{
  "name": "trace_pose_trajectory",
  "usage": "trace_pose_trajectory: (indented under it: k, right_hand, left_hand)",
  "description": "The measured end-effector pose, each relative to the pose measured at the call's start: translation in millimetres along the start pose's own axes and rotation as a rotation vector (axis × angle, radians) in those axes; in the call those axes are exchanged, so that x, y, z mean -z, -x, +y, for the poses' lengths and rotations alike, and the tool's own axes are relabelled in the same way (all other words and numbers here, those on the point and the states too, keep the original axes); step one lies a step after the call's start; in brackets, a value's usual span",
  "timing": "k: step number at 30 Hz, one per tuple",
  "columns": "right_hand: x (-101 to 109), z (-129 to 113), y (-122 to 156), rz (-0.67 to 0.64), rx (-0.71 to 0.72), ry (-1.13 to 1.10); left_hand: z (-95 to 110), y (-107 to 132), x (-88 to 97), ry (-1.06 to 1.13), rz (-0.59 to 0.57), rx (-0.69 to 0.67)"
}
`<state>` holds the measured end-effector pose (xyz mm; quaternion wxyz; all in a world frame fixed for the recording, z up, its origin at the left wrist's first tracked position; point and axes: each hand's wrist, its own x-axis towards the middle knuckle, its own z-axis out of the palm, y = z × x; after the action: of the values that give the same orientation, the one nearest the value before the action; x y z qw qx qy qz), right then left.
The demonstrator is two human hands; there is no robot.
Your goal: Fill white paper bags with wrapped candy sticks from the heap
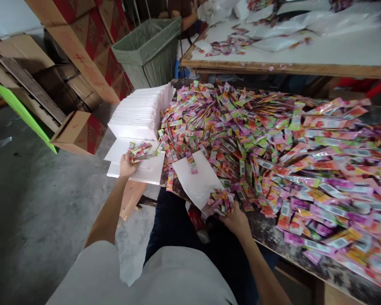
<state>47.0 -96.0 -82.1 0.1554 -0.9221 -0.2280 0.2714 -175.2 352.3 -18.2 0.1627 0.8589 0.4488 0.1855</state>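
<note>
At table edge: left hand [126, 165] grips a bunch of sachets [140, 151]; right hand [236, 220] clutches a second bunch [221, 201] over white bag [197, 178]; loose fistfuls could spill floorward.

The print on the sachets [273, 144] is too small and smeared to read, and toward the right edge the heap blurs and is cut off. The left hand [126, 165] has its fingers hidden under the bundle [140, 151] in its grip. The right hand [236, 220] covers the mouth of the white bag [197, 178], so what lies inside cannot be told. The counter [305, 254] runs out of the frame at lower right. A person [184, 12] behind the green bin [149, 51] is cropped by the top edge.
</note>
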Motion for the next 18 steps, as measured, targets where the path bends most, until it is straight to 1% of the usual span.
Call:
trace_pose_trajectory:
  k: [2,4,6,7,8,9,10,11,12,13,14,15,16,17,18]
  right_hand:
    - [-0.4,0.1,0.3,0.014,0.016,-0.003]
    - [-0.7,-0.1,0.0,0.026,0.014,0.008]
    - [0.0,-1.6,0.1,0.032,0.003,0.018]
    - [0.9,-3.0,0.6,0.029,-0.007,0.018]
    - [2.2,-4.9,1.4,0.022,-0.018,0.014]
    - [3.8,-7.0,2.5,0.014,-0.030,0.005]
    - [5.5,-9.2,3.6,0.006,-0.039,-0.008]
    - [7.2,-11.3,4.5,0.000,-0.048,-0.020]
    - [8.7,-13.0,4.9,0.000,-0.051,-0.033]
    - [9.8,-14.1,4.7,0.004,-0.050,-0.044]
    - [10.6,-14.6,4.0,0.011,-0.046,-0.053]
    - [11.1,-14.6,3.0,0.015,-0.042,-0.063]
    - [11.5,-14.0,1.9,0.017,-0.040,-0.072]
    - [11.8,-13.1,0.9,0.019,-0.039,-0.080]
    - [12.2,-11.8,0.2,0.019,-0.037,-0.088]
  left_hand:
    - [13.5,-15.8,0.4,-0.083,-0.069,0.043]
    - [29.7,-29.8,5.0,-0.152,-0.174,0.074]
    - [44.4,-37.1,14.0,-0.203,-0.292,0.097]
    - [50.9,-37.0,19.6,-0.241,-0.327,0.134]
    - [57.2,-34.2,24.9,-0.286,-0.324,0.179]
    - [64.3,-28.6,28.9,-0.328,-0.271,0.216]
    - [72.8,-20.2,30.3,-0.350,-0.173,0.233]
    - [83.5,-9.0,27.9,-0.334,-0.056,0.214]
    - [96.9,5.1,20.7,-0.271,0.044,0.150]
    - [113.2,22.1,8.5,-0.158,0.086,0.063]
    - [131.9,41.9,-8.5,-0.012,0.027,-0.025]
    - [152.1,63.9,-29.2,0.139,-0.097,-0.106]
    - [172.9,86.9,-52.2,0.279,-0.274,-0.185]
    - [192.8,109.4,-75.8,0.378,-0.458,-0.265]
    - [210.5,129.7,-98.2,0.426,-0.584,-0.310]
